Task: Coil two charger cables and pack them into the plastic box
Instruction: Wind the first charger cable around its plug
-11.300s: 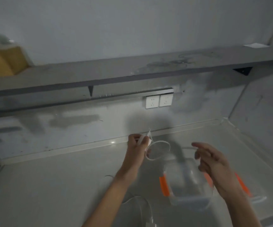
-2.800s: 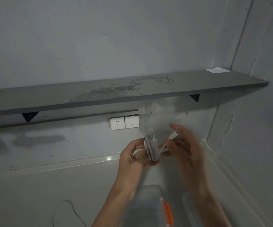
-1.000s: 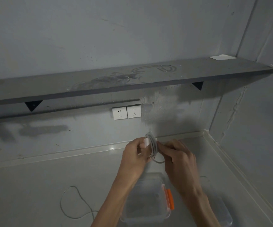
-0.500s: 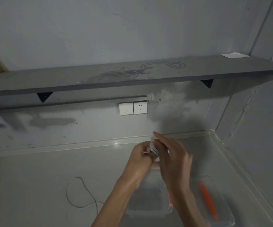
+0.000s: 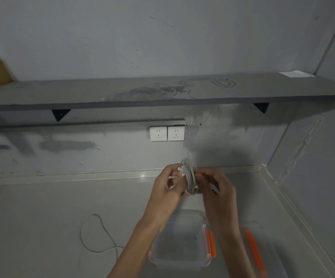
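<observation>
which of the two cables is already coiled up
The white cable held up between the left hand and right hand; the second cable lies loose on the counter at left.

Two bare forearms are seen, with no sleeve, watch or band worn on either. The left hand point(image 5: 167, 185) and the right hand point(image 5: 218, 191) are uncovered: no gloves, and no rings can be made out on the fingers point(image 5: 203, 176). Fingernails are blurred.

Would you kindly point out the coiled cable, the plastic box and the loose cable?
coiled cable point(image 5: 189, 177), head view, middle of the loops.
plastic box point(image 5: 179, 240), head view, clear floor.
loose cable point(image 5: 104, 233), head view, curved strand.
</observation>
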Demonstrator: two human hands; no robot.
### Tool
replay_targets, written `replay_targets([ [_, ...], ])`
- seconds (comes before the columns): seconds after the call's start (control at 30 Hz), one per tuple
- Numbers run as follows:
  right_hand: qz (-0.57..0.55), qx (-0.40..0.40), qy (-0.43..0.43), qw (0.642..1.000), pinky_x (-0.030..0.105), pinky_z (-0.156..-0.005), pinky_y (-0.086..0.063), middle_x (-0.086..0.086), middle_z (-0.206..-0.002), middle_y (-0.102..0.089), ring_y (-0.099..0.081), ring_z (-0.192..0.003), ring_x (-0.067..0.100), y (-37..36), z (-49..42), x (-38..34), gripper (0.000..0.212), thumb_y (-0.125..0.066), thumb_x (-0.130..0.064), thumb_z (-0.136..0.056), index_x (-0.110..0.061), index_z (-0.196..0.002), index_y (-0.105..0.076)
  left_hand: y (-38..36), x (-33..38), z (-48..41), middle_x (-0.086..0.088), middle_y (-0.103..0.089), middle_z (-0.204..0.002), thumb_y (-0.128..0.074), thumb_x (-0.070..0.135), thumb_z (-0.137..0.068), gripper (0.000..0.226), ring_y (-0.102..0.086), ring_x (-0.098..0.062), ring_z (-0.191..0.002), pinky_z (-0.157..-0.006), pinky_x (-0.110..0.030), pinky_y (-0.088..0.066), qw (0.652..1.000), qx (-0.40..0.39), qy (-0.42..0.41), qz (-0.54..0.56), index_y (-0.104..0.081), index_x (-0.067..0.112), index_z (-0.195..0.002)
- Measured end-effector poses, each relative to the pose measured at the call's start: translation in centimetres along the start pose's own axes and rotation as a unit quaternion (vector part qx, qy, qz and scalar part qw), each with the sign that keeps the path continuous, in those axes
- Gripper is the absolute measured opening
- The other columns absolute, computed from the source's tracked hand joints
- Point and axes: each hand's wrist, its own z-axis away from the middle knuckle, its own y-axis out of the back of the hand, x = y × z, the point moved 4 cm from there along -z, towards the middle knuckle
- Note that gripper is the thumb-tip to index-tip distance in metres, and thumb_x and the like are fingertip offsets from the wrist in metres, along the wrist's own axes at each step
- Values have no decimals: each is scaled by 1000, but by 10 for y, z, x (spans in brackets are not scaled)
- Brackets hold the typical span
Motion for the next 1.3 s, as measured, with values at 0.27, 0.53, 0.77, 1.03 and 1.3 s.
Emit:
replay_targets([
  [0.27,-156,-49,0,987,29,-65,-52,5,-72,-59,-62,-70,19,-15,-2,10,22,-63,-30,-89,-30,-110,-56,-3,5,-5,-19,-69,-107,-72,27,-82,29,-71,-26,-96,-87,-43,-59,1000,-16,-5,-1,-66,18,-110],
  [0.53,288,-153,225,918,19,-89,-45,-13,-120,-50,-43,-115,7,-4,-41,-46,36,-56,-50,-86,-34,-118,-65,8,15,-12,-2,-57,-108,-61,12,-88,19,-58,-11,-98,-82,-35,-55,980,41,-95,-172,-58,28,-97],
  [0.77,337,-257,264,867,31,-87,-50,-13,-110,-64,-52,-107,5,-23,-59,-61,21,-57,-38,-91,-24,-102,-66,10,22,-10,0,-53,-103,-60,6,-89,21,-56,-15,-94,-80,-34,-52,974,85,-127,-169,-56,26,-94],
  [1.03,157,-223,125,954,20,-80,-52,-13,-107,-70,-66,-96,-1,-14,-55,-60,9,-54,-18,-96,-17,-104,-60,8,21,2,-8,-58,-96,-54,4,-94,14,-65,-16,-84,-84,-47,-59,999,-20,-25,-41,-56,1,-107],
  [1.3,83,-161,77,980,30,-76,-55,-1,-86,-72,-69,-81,9,-3,-48,-54,4,-56,-10,-94,-12,-92,-59,-1,20,16,-16,-62,-110,-53,1,-94,15,-68,-30,-100,-90,-39,-58,998,-49,7,-30,-58,6,-108],
])
